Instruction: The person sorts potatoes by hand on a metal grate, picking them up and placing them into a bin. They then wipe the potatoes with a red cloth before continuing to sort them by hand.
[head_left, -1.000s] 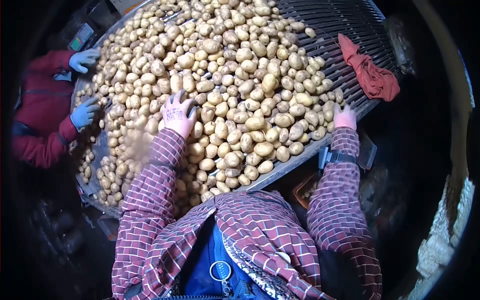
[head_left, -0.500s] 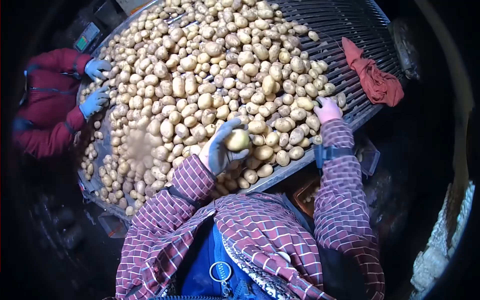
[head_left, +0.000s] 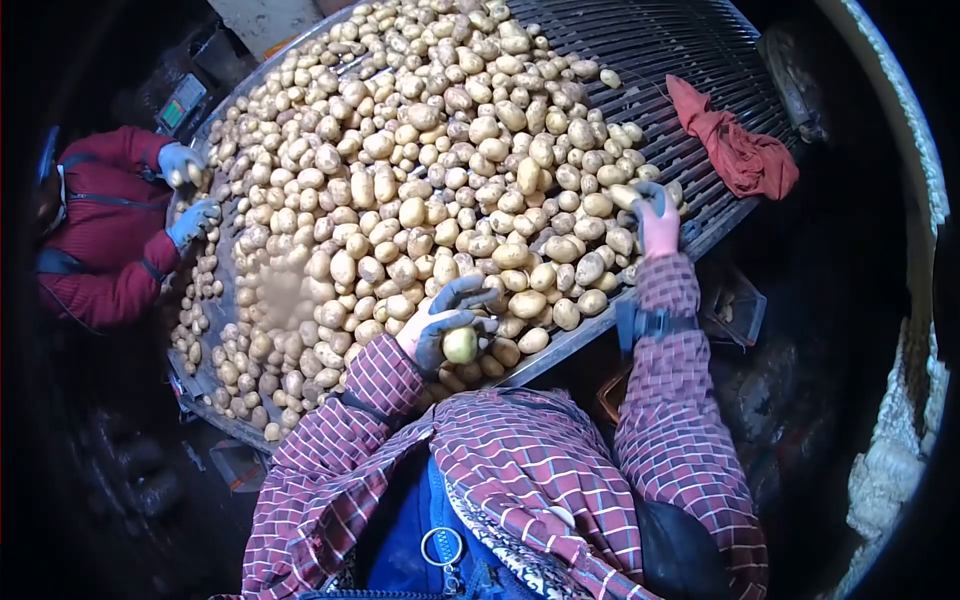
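Pulling that potato [head_left: 460, 345] back, your left hand [head_left: 438, 322] now cups it, fingers curled round it, at the near edge of the conveyor [head_left: 690, 60]. It sits lower than half a second ago and is out of the heap [head_left: 420, 170]. Your right hand [head_left: 659, 230] has moved up the right edge, fingers hooked over a second potato [head_left: 626, 196]; whether it's gripped, I can't tell.

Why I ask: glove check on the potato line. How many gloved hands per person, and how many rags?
Wearer's gloved hands: 2, the left hand gripping a potato, and the right hand
Co-worker's hands, gloved: 2
Rag, red: 1
Total: 5
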